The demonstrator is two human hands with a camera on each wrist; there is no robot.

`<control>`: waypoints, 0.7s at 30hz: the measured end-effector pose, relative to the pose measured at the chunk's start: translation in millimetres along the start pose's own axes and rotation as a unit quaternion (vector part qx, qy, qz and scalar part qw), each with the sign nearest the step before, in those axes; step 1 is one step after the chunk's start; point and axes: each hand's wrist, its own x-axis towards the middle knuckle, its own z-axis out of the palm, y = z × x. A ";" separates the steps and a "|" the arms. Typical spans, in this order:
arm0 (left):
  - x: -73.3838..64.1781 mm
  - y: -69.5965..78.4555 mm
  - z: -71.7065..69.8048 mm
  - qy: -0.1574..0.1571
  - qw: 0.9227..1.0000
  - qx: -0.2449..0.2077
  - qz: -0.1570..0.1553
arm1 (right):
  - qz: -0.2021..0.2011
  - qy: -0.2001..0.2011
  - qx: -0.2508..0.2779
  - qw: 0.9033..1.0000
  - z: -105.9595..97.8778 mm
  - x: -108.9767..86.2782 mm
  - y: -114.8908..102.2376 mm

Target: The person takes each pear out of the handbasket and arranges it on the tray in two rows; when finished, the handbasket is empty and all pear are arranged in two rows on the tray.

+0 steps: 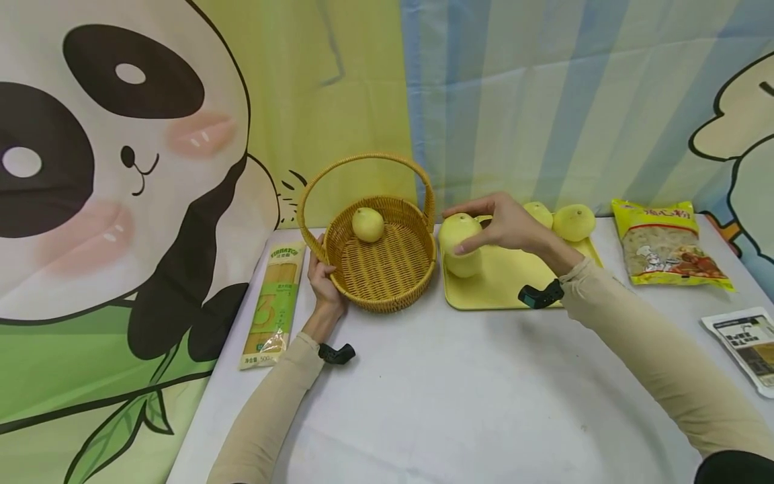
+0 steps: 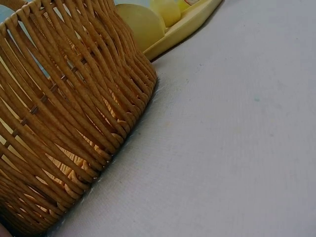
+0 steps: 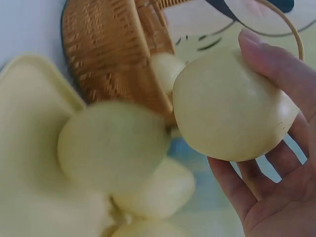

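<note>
My right hand (image 1: 504, 225) holds a round pale-yellow pear (image 3: 229, 106) above the left end of a yellow tray (image 1: 502, 286), the thumb on one side and fingers on the other. Just below it, another pear (image 3: 113, 145) sits on the tray. More pears (image 1: 573, 222) lie along the tray's back edge. Left of the tray stands a woven basket (image 1: 387, 296) with a tall arched handle and one pear (image 1: 367, 224) inside. My left hand (image 1: 324, 286) grips the basket's left side near the handle's foot; some of its fingers are hidden behind the wicker.
A packet of spaghetti (image 1: 275, 306) lies left of the basket. Right of the tray are a yellow food bag (image 1: 668, 245) and a flat white-and-black packet (image 1: 744, 346). Behind the white table (image 1: 423, 403) hangs a printed cloth (image 1: 514, 101) with cartoon figures.
</note>
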 end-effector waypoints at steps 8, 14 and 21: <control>-0.1 0.6 -1.2 -0.006 1.000 0.018 0.001 | 0.022 0.052 0.002 0.998 -27.1 -21.9 14.9; 1.5 0.2 -0.7 -0.003 1.000 0.006 0.011 | 0.036 0.076 0.004 0.996 -38.6 -32.5 21.7; 1.6 -0.4 -0.5 -0.002 1.000 0.010 0.006 | 0.054 0.089 -0.004 0.995 -45.4 -39.8 34.0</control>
